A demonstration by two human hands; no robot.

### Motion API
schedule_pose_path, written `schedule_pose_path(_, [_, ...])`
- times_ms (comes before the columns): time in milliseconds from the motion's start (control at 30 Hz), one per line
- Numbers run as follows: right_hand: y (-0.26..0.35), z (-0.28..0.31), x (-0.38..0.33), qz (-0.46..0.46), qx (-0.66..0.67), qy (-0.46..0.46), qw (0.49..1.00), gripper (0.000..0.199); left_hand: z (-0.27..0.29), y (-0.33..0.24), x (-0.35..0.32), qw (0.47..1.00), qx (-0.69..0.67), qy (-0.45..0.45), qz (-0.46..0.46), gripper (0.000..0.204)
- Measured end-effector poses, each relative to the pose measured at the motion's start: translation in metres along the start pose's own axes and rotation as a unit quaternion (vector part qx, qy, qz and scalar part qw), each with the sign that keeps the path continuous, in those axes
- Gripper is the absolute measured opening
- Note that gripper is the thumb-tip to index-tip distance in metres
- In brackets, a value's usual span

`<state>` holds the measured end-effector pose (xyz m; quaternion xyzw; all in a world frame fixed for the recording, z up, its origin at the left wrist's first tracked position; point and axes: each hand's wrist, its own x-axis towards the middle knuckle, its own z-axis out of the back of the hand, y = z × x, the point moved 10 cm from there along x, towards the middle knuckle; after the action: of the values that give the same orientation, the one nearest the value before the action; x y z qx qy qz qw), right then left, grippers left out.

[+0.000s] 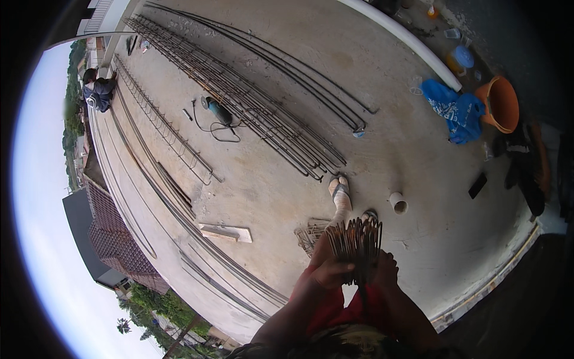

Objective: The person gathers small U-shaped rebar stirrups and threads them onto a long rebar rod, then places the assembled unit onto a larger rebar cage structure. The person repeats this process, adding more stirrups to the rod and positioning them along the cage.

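Between my two hands, in front of my lap, is a thick bundle of thin bent steel rods (356, 242) that look like rebar stirrups. The fingers of my left hand (333, 273) close around the bundle's left side. My right hand (385, 268) is closed against its right side, with some fingers in shadow. The rod ends stick up above both hands. Just left of my legs, more bent stirrups (308, 234) lie piled on the concrete floor. My sandalled feet (339, 186) stand beyond the bundle.
Long rebar cages (239, 102) and loose bars (281, 63) stretch across the floor. An angle grinder (219, 112) with its cord lies left of them. A short pipe piece (399, 203), an orange bucket (501, 105) and a blue bag (455, 113) are at right. A person (98, 90) crouches far left, near the roof edge.
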<state>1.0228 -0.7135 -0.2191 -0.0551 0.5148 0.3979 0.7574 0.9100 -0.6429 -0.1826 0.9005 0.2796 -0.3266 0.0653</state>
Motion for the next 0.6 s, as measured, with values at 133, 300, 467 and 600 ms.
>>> schedule_pose_path(133, [0.019,0.023,0.028,-0.057,-0.083,0.044,0.994,0.045,-0.005,-0.039,0.016,1.000,-0.015,-0.012,0.015,0.073])
schedule_pose_path(300, [0.014,0.090,0.050,-0.114,-0.056,-0.016,0.992,0.066,-0.023,-0.093,0.040,0.997,0.027,0.060,0.045,0.065])
schedule_pose_path(467, [-0.001,0.129,0.096,0.050,-0.113,-0.116,0.986,0.068,-0.052,-0.133,0.065,0.998,-0.018,-0.017,0.060,0.060])
schedule_pose_path(600, [-0.024,0.160,0.155,0.113,-0.077,-0.039,0.990,0.063,-0.091,-0.153,0.094,0.997,-0.045,-0.038,0.043,0.058])
